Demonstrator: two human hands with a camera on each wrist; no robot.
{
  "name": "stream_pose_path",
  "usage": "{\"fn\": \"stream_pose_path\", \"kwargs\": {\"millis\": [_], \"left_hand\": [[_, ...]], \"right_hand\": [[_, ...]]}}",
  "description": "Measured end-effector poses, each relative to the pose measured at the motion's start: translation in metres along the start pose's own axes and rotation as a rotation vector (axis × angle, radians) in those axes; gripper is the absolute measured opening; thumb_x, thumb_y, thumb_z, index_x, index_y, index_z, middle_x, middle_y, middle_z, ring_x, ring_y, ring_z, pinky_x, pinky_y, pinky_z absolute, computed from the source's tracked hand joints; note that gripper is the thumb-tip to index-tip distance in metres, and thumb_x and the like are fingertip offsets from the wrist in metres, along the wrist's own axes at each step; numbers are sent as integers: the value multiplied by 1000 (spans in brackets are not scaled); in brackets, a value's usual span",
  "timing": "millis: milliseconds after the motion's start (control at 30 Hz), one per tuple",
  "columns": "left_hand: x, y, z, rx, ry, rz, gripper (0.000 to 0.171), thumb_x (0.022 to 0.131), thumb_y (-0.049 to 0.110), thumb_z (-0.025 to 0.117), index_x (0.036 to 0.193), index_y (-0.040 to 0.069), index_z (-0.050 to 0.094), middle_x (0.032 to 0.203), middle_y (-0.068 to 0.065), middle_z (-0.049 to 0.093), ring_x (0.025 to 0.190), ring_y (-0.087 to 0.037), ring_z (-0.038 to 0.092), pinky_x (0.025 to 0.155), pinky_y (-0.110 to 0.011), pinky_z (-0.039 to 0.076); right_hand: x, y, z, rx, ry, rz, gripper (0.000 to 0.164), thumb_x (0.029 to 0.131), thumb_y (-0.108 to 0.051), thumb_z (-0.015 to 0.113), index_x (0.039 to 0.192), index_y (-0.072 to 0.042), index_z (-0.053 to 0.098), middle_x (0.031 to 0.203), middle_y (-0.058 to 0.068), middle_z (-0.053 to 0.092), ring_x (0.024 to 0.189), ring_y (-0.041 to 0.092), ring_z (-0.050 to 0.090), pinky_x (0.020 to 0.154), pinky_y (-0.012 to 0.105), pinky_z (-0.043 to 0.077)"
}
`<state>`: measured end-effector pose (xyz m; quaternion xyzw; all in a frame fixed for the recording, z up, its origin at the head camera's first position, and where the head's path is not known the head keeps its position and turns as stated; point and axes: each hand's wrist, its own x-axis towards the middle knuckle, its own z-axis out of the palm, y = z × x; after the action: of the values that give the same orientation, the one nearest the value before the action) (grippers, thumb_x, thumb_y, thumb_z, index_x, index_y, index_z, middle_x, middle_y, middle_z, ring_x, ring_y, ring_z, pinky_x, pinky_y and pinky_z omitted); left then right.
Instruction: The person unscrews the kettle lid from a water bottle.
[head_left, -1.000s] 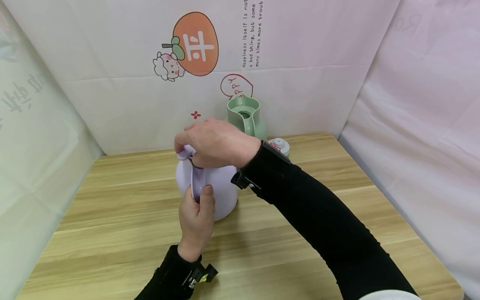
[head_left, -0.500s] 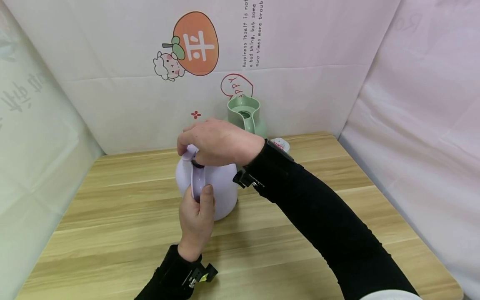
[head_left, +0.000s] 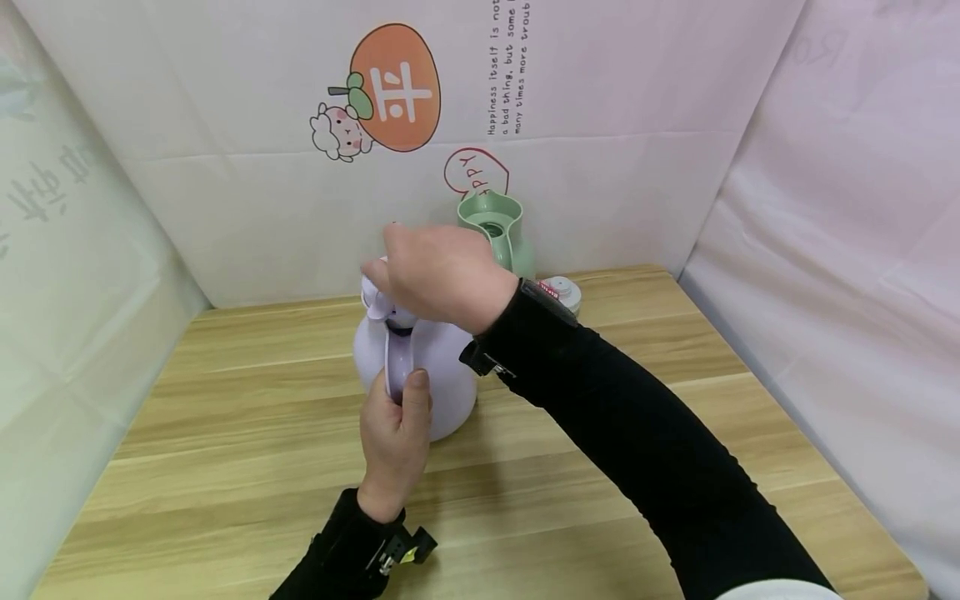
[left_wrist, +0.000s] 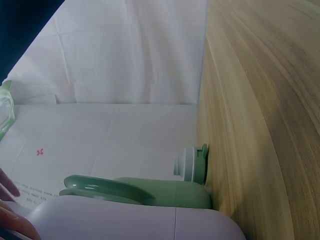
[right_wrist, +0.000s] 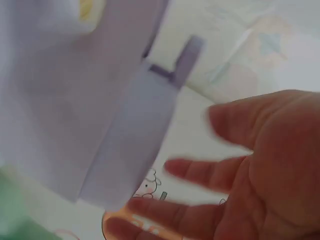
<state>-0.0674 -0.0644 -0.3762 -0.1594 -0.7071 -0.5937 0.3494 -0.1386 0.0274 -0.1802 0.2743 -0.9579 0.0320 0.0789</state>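
Observation:
A lavender thermos jug (head_left: 446,375) stands upright on the wooden table. My left hand (head_left: 395,442) grips its handle, with the thumb lying along the near side. Over the jug's top is my right hand (head_left: 446,271); it partly hides the lavender lid (head_left: 378,307) from the head view. The right wrist view shows that hand (right_wrist: 265,170) with fingers spread, beside the lid (right_wrist: 130,135) and its small tab. Whether a fingertip touches the lid, I cannot tell. The left wrist view catches the jug's side (left_wrist: 115,220).
A green jug (head_left: 519,246) without a lid stands behind at the back edge. To its right lies a grey-white and green lid (head_left: 564,293). Printed white cloth (head_left: 285,225) hangs along the back and both sides of the table (head_left: 225,433).
My right hand has risen slightly from the lavender lid and its fingers have loosened. More of the lid shows, and its tab has shifted a little. My left hand stays on the handle.

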Motion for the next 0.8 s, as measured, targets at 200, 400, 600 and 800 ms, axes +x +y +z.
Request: {"fn": "stream_pose_path", "kwargs": {"millis": [200, 400, 600, 800], "left_hand": [[0, 0, 0, -7, -7, 15, 37, 111, 28, 52, 84, 4, 49, 60, -1, 45, 50, -8, 41, 44, -26, 34], [1, -1, 1, -6, -7, 16, 37, 111, 30, 52, 84, 4, 49, 61, -1, 45, 51, -9, 41, 45, -26, 34], [1, -2, 1, 2, -5, 18, 31, 110, 21, 53, 85, 4, 50, 62, -1, 46, 53, -9, 42, 46, -26, 34], [0, -1, 1, 11, 4, 1, 27, 109, 17, 54, 86, 4, 50, 62, -1, 47, 53, -9, 43, 47, -27, 35]], "right_hand": [[5, -11, 5, 2, -17, 227, 67, 96, -80, 40, 111, -23, 71, 72, 0, 60, 63, 20, 61, 53, 37, 47], [9, -13, 5, -83, -75, 184, 66, 91, -83, 47, 72, -21, 55, 68, -5, 53, 63, 16, 61, 52, 34, 43], [16, -11, -2, -101, -210, 167, 55, 93, -75, 52, 85, -21, 62, 79, -4, 59, 74, 15, 63, 55, 34, 43], [20, -5, -4, -32, -277, 75, 30, 92, -49, 60, 99, -19, 61, 88, -2, 60, 82, 18, 61, 59, 33, 43]]}}
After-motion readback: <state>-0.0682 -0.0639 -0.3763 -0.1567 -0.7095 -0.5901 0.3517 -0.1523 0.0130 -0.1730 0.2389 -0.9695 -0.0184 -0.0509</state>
